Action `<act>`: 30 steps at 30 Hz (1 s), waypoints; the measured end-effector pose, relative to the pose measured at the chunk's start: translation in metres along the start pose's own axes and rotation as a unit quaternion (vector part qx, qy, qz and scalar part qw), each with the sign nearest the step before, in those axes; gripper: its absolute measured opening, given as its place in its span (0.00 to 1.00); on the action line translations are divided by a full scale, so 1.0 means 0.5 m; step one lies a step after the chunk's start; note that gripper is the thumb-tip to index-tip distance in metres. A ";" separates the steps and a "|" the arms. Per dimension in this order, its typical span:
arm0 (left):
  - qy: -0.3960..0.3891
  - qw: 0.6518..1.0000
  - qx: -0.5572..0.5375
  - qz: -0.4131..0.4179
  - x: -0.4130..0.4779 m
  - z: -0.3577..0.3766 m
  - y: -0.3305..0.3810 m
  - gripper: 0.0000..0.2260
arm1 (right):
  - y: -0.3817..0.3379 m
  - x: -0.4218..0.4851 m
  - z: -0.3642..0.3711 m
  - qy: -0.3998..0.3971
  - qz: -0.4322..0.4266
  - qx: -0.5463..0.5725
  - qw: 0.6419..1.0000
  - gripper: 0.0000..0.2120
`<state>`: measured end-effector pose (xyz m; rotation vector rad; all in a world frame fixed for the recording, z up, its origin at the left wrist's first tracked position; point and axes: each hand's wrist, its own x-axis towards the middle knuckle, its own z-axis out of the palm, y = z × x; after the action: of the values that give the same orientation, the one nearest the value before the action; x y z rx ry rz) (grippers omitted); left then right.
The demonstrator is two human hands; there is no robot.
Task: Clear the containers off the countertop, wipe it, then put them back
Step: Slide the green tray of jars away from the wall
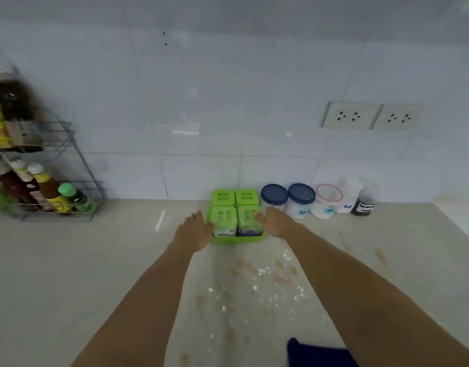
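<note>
Both hands are open with fingers straight, the left hand [195, 231] close against the left side of a green tray [236, 239] and the right hand [274, 222] at its right side. The tray holds four green-lidded jars [246, 197] on the tabletop [96, 260] by the wall. More tubs [301, 197] stand just right of it, and spilled powder [254, 276] lies in front.

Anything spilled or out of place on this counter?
Yes: white powder and orange-brown smears are scattered on the countertop in front of the green tray. The jars along the wall stand upright.
</note>
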<state>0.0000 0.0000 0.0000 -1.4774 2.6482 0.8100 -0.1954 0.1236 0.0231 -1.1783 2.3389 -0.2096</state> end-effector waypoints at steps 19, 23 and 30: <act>-0.060 0.873 -0.468 -0.123 0.102 0.054 -0.016 0.16 | -0.004 0.100 0.043 0.017 0.166 0.333 0.928 0.45; -0.083 0.836 -0.524 -0.140 0.100 0.056 -0.019 0.20 | -0.001 0.103 0.053 0.025 0.174 0.402 0.899 0.42; -0.101 0.798 -0.576 -0.144 0.067 0.035 -0.032 0.19 | -0.026 0.080 0.074 0.039 0.168 0.444 0.879 0.39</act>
<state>-0.0102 -0.0257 -0.0305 -1.6414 1.5879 2.5690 -0.1876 0.0874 -0.0189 -0.3072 2.0421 -1.0766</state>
